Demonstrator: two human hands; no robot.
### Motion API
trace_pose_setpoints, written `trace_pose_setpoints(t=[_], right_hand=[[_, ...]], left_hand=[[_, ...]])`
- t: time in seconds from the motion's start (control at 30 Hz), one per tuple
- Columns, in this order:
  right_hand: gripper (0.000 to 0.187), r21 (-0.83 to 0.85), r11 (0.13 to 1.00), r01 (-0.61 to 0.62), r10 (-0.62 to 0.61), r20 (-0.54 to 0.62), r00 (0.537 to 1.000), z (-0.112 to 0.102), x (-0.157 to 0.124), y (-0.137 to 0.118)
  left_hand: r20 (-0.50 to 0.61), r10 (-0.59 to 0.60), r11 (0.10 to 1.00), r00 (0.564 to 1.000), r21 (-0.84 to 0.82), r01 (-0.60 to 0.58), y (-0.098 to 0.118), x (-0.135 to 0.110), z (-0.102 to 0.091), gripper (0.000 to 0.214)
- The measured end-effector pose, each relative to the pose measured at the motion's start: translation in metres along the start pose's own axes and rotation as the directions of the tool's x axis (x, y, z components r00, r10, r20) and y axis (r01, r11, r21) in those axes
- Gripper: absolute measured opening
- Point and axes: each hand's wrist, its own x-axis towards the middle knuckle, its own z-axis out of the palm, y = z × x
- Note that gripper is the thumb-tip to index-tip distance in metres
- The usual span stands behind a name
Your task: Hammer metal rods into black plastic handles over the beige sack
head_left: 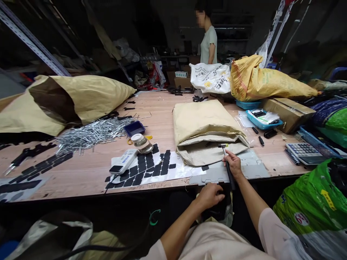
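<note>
My right hand (pixel 232 164) is wrapped round a small hammer (pixel 230 172) with a black handle, a silver head and a yellow tip. The hammer's head is up, in front of the mouth of a tan paper sack (pixel 203 119) lying on the table. My left hand (pixel 210 196) is just below the table's front edge, over my lap, with its fingers loosely bent and the thumb apart. No object shows in it. Beneath it is a dark opening with a greyish plastic edge (pixel 229 213), partly hidden. A grey sheet (pixel 252 164) lies under the sack's front.
Left on the table (pixel 81 180) are a heap of metal rods (pixel 92 133), a large paper sack (pixel 100 94), a lidded jar (pixel 142 143), a white device (pixel 124 161) and black stickers (pixel 138 169). On the right are a calculator (pixel 305 151) and a green bag (pixel 300 198). A person (pixel 208 39) stands behind.
</note>
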Motion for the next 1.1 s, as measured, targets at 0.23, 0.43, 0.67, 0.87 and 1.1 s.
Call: trace_pose_setpoints(t=[0.23, 0.43, 0.67, 0.87, 1.1], right_hand=[[0.056, -0.011, 1.000, 0.003, -0.003, 0.001, 1.000, 0.002, 0.000, -0.002], [0.056, 0.001, 1.000, 0.013, -0.013, 0.017, 1.000, 0.002, 0.002, -0.004], [0.054, 0.022, 1.000, -0.005, 0.005, 0.003, 1.000, 0.002, 0.001, -0.006], [0.053, -0.039, 0.999, 0.017, -0.016, 0.014, 1.000, 0.000, 0.001, -0.004], [0.055, -0.109, 0.992, 0.056, -0.048, 0.074, 0.996, 0.001, -0.006, -0.005]], left_hand=[[-0.509, -0.144, 0.984, 0.848, 0.016, 0.177, 0.003, 0.102, -0.092, 0.027], [-0.542, -0.312, 0.884, 0.780, 0.135, 0.448, -0.020, 0.166, -0.101, 0.033], [-0.442, -0.150, 0.961, 0.884, 0.146, 0.236, -0.030, 0.146, -0.102, 0.027], [-0.463, 0.000, 0.999, 0.886, 0.045, 0.024, -0.049, 0.108, -0.080, 0.023], [-0.534, 0.036, 0.997, 0.845, -0.041, -0.068, -0.068, 0.118, -0.070, 0.022]])
